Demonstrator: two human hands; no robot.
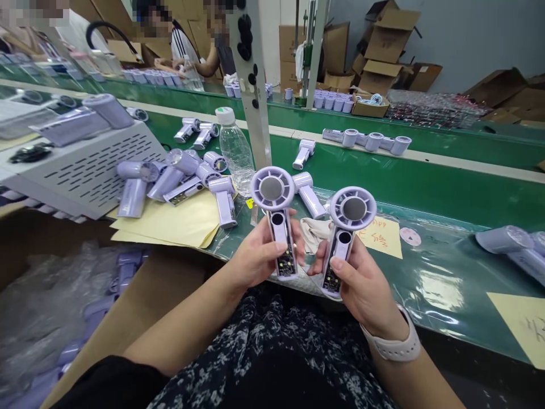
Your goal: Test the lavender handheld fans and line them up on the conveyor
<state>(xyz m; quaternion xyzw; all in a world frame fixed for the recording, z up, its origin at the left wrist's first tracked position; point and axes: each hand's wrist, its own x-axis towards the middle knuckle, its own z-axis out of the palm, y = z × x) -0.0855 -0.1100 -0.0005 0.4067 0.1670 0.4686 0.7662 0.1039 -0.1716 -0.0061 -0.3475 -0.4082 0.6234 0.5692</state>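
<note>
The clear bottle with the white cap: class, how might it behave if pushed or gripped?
The bottle is tall and narrow, so a high push would probably tip it. Its ribbed, see-through wall may flex when squeezed.

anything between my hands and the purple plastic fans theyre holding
Nothing visible: the left hand directly holds one pale purple, round-headed plastic fan; the right hand directly holds a matching fan.

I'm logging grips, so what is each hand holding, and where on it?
Left hand and right hand each hold a purple handheld fan, and respectively, by the handle, below the round head.
</note>
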